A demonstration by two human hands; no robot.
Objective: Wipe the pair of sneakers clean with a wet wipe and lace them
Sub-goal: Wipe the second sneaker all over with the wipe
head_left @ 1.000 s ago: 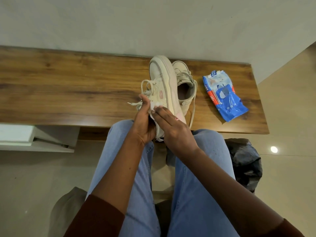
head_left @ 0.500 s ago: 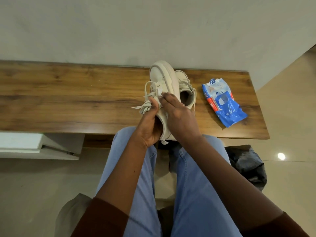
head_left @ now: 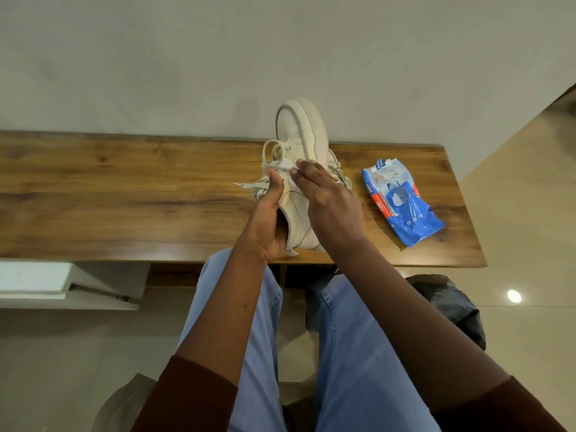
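A cream sneaker [head_left: 299, 132] is tilted on its side above the wooden bench, toe pointing away from me. My left hand [head_left: 269, 222] grips it at the heel and laced side; loose laces [head_left: 255, 185] hang out to the left. My right hand [head_left: 327, 201] presses a small white wet wipe [head_left: 286, 165] against the sneaker's upper near the eyelets. The second sneaker [head_left: 338, 174] stands behind the first on the bench, mostly hidden by my right hand.
A blue pack of wet wipes [head_left: 402, 201] lies on the wooden bench [head_left: 124, 198] to the right of the sneakers. A black bag [head_left: 452, 310] sits on the floor under the bench's right end. A white shelf [head_left: 62, 285] juts out at left.
My right hand has slid the wipe forward along the sneaker's side, from near the heel up to the eyelets. The camera has tilted, so the bench sits lower in view.
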